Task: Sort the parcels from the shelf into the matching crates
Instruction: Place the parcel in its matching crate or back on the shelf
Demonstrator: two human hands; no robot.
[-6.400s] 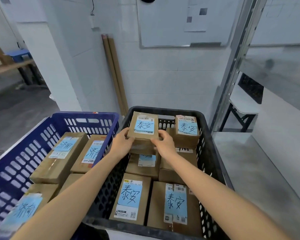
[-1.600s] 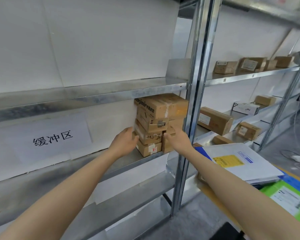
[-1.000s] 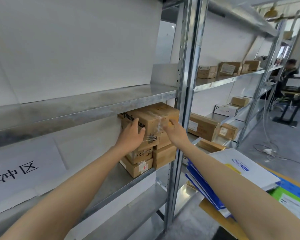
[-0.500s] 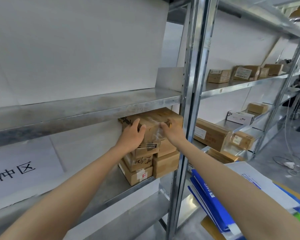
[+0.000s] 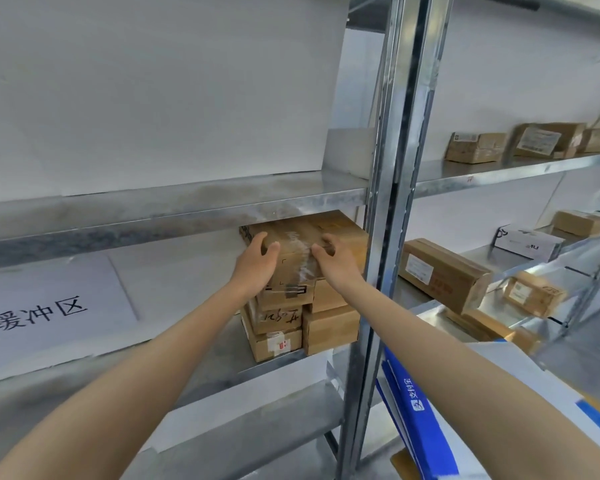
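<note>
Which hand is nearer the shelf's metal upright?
Right. The right hand grips the top parcel just beside the upright; the left hand grips the parcel's left corner, farther from it.

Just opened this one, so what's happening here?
A person is taking a parcel off the metal shelf. Both hands are on the top cardboard parcel of a stack: the left hand grips its left corner, and the right hand curls over its taped top on the right. The parcel appears to rest on the stack, close under the shelf board above, not yet lifted clear. Other boxes lie in the next bay to the right. No crates are in view.
</note>
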